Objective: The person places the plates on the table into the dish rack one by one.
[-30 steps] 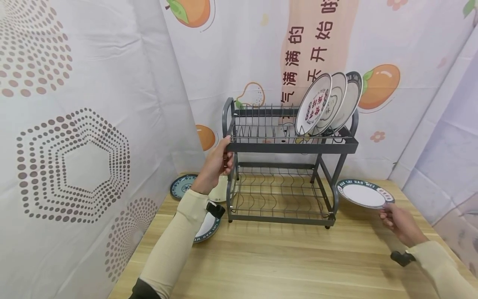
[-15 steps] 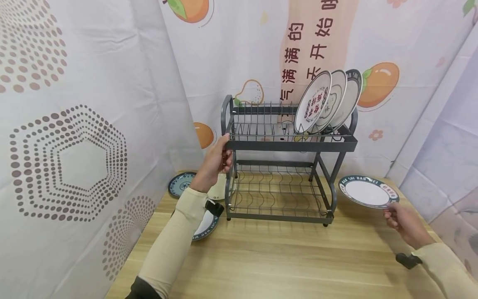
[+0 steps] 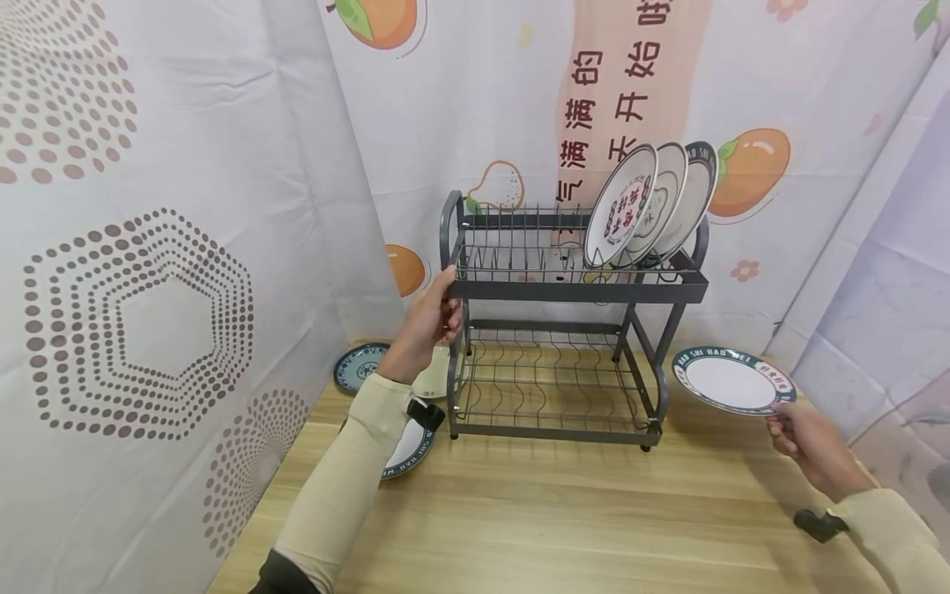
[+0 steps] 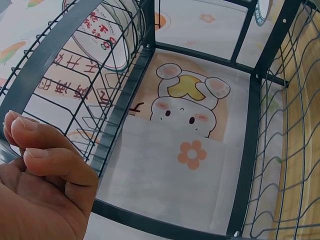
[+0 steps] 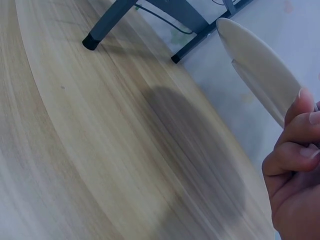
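At centre frame, the left hand (image 3: 430, 318) curls round the upper corner post of a grey two-tier dish rack (image 3: 571, 289), apparently steadying it. At lower right, the right hand (image 3: 805, 441) pinches the rim of a white plate (image 3: 731, 381) with a dark green lettered border, held level above the tabletop (image 3: 579, 511).

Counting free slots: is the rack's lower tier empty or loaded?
Empty: the lower tier shows bare wire; three plates stand in the top tier only.
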A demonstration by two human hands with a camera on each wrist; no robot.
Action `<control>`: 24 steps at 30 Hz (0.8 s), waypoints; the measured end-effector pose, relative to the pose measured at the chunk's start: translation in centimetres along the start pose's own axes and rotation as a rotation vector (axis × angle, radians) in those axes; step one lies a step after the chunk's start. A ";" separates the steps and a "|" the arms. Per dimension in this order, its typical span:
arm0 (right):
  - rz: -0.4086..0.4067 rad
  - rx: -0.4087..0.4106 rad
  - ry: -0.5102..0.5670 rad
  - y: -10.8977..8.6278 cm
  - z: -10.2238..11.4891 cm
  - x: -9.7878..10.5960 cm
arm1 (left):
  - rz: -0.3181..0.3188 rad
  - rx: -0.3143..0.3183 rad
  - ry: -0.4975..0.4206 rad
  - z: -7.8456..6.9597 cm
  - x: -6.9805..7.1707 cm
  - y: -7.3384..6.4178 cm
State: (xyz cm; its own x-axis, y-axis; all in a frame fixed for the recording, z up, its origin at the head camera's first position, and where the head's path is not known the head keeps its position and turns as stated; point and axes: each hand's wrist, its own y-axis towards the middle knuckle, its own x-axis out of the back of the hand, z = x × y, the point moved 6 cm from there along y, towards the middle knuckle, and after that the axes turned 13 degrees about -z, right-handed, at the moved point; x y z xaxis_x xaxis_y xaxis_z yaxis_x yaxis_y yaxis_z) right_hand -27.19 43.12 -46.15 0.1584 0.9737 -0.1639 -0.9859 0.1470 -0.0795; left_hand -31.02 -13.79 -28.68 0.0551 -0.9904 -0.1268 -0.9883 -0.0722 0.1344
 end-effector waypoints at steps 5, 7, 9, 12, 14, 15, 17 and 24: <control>-0.010 0.001 0.019 -0.5 0.5 -0.1 | 0.004 0.014 -0.014 0.1 -0.1 -0.1; -0.012 0.001 0.032 -0.7 0.7 -0.1 | 0.004 0.018 -0.017 0.1 -0.1 -0.1; -0.015 0.001 0.046 -0.9 1.0 -0.1 | 0.006 0.021 -0.021 0.1 -0.1 0.0; -0.024 -0.004 0.064 -1.2 1.3 -0.2 | 0.006 0.025 -0.028 0.1 -0.1 0.0; -0.025 -0.007 0.066 -1.4 1.5 -0.3 | 0.005 0.028 -0.032 0.2 -0.1 0.0; -0.025 -0.008 0.067 -1.5 1.6 -0.3 | 0.005 0.029 -0.034 0.2 -0.1 0.0; -0.021 -0.006 0.072 -1.6 1.8 -0.3 | 0.004 0.028 -0.037 0.1 -0.2 -0.1; -0.020 0.005 0.094 -2.2 2.7 -0.4 | 0.005 0.016 -0.040 -0.1 -0.3 -0.1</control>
State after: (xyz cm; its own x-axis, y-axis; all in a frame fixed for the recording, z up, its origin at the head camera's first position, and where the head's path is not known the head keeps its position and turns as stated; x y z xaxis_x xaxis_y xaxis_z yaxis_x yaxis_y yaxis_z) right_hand -25.27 42.87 -43.21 0.1821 0.9499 -0.2541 -0.9828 0.1673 -0.0788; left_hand -30.92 -13.50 -28.59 0.0450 -0.9852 -0.1654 -0.9908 -0.0652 0.1189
